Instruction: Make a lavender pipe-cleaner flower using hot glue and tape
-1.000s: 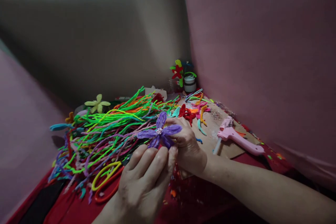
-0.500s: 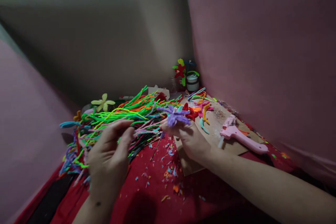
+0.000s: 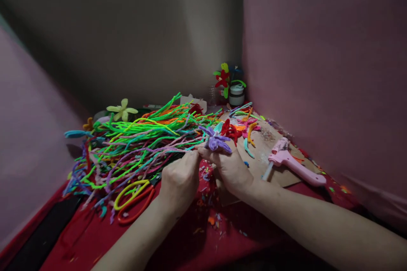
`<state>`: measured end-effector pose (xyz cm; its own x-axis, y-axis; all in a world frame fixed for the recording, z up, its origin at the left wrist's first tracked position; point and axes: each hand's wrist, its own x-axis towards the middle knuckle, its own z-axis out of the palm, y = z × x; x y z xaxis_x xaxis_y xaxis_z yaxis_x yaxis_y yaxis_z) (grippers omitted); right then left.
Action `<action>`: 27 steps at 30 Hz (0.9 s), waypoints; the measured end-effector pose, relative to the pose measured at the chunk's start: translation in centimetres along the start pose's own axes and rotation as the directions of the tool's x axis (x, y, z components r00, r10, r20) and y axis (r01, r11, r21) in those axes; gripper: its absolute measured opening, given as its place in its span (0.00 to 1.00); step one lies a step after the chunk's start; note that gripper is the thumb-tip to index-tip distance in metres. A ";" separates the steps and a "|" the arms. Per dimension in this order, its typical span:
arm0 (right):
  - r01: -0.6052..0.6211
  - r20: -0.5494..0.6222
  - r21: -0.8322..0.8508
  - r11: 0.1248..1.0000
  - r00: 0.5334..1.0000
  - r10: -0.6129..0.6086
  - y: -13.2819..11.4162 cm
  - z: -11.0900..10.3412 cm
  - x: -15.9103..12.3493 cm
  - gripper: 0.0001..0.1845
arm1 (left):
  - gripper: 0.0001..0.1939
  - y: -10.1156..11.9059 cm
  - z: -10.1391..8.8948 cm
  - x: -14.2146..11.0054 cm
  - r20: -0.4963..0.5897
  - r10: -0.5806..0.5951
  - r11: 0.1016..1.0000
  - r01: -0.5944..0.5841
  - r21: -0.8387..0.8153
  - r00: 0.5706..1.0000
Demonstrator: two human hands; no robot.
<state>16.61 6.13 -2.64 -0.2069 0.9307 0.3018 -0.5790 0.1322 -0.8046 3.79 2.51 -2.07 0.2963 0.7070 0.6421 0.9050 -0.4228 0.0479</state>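
Observation:
A purple pipe-cleaner flower [image 3: 218, 139] is pinched in my right hand [image 3: 231, 170], its petals spread above the fingers. My left hand [image 3: 181, 180] is closed, its fingertips meeting my right fingers just left of and below the flower. What the left fingers grip is hidden behind the hand. A red pipe-cleaner flower [image 3: 231, 131] lies on the cardboard [image 3: 267, 135] just beyond my right hand. Scissors [image 3: 135, 201] with yellow and red handles lie left of my left hand, blades partly under the pipe cleaners.
A large heap of coloured pipe cleaners [image 3: 149, 131] spreads left and behind my hands. A pink glue gun [image 3: 294, 163] rests on the cardboard at right. A yellow flower [image 3: 122, 110] stands behind the heap. A white jar [image 3: 236, 95] stands in the corner. Scraps litter the red cloth [image 3: 178, 245].
My left hand has moved right and closed against my right hand, uncovering the scissors. My right hand still holds the purple flower. The view has shifted slightly.

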 end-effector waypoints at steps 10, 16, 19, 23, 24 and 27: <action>-0.092 0.229 -0.179 0.980 0.964 0.132 -0.3 0.1 -0.2 0.10 | 0.11 0.6 -1.9 0.8 0.521 -0.463 0.158 0.646 -0.747 0.717; -0.155 0.171 -0.048 0.987 0.972 0.161 0.1 -0.1 0.0 0.09 | 0.12 0.3 -2.0 0.6 0.621 -0.336 -0.130 0.618 -0.776 0.709; -0.203 0.247 0.003 0.979 0.949 0.196 -0.1 0.0 0.0 0.10 | 0.10 0.0 -1.8 0.2 0.687 -0.233 -0.305 0.619 -0.723 0.688; -0.237 0.242 0.075 0.969 0.947 0.213 -0.2 0.0 -0.1 0.08 | 0.11 -0.5 -1.5 -0.2 0.721 -0.097 -0.403 0.635 -0.659 0.686; -0.234 0.221 0.082 0.969 0.952 0.211 -0.2 -0.1 -0.1 0.08 | 0.11 -0.5 -1.5 -0.2 0.721 -0.082 -0.389 0.644 -0.659 0.689; -0.243 0.153 0.085 0.966 0.962 0.228 0.0 -0.2 0.0 0.07 | 0.13 -0.2 -1.7 0.0 0.704 -0.152 -0.201 0.676 -0.709 0.693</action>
<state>16.78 6.15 -2.70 -0.4517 0.8727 0.1853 -0.5768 -0.1271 -0.8070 3.10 1.59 -0.76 0.2830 0.9538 -0.1010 -0.1979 0.1611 0.9669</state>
